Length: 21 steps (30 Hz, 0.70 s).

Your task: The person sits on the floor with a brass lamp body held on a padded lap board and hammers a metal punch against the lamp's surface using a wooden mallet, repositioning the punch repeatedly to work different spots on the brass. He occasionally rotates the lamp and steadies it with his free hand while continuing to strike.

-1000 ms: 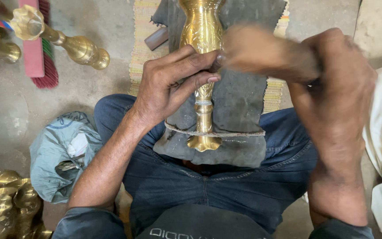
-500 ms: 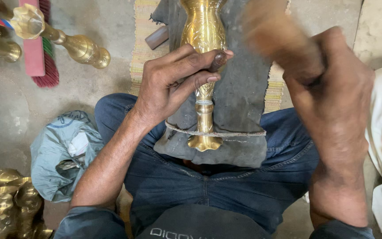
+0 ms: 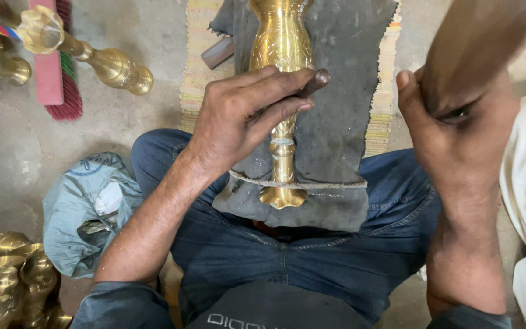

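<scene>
The brass vase (image 3: 282,91) lies lengthwise, foot toward the lap; left hand (image 3: 245,119) grips a punch (image 3: 313,82), right hand (image 3: 458,134) a mallet (image 3: 482,42).

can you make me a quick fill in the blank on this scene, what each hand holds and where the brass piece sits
1. The left hand holds a thin dark ____ against the brass vase.
2. The right hand grips a raised wooden ____.
3. The vase lies on a dark grey ____ spread over the person's lap.
4. On the floor left of the lap sits a crumpled grey ____.

Missing words: punch; mallet; cloth; bag
</scene>
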### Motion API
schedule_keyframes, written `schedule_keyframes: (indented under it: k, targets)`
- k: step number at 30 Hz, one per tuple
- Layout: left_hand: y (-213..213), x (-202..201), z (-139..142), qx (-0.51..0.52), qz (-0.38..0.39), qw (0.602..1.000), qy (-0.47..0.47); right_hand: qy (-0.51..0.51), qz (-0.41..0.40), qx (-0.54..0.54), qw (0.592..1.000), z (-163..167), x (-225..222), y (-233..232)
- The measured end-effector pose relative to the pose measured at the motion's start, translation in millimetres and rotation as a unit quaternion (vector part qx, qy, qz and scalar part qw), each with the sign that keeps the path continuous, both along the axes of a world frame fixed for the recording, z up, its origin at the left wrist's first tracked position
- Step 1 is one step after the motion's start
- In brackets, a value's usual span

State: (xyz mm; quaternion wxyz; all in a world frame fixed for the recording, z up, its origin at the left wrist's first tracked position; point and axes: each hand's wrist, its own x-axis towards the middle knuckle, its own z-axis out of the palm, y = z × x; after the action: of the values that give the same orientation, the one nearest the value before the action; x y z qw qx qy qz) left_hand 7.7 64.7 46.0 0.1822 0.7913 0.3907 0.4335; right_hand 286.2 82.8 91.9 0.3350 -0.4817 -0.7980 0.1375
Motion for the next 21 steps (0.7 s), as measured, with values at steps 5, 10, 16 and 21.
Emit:
schedule_keyframes:
  k: [5, 10, 16, 21]
  targets:
    - [-1.3, 1.1, 7.2, -0.018, 0.008, 1.0, 0.021, -0.095, -0.007, 0.101, 0.99, -2.1, 1.1, 0.2]
    - [-1.5, 2.4, 6.4, 0.006, 0.033, 0.998, 0.051, -0.138, -0.033, 0.078, 0.987, -1.4, 1.7, -1.0]
    - [0.2, 0.1, -4.7, 0.019, 0.036, 0.998, 0.052, -0.175, -0.02, 0.098, 0.979, -2.4, 6.5, -4.9]
    - [5.0, -11.6, -16.7, -0.066, -0.027, 0.995, -0.067, -0.126, -0.029, 0.08, 0.988, -9.1, 9.8, -8.4]
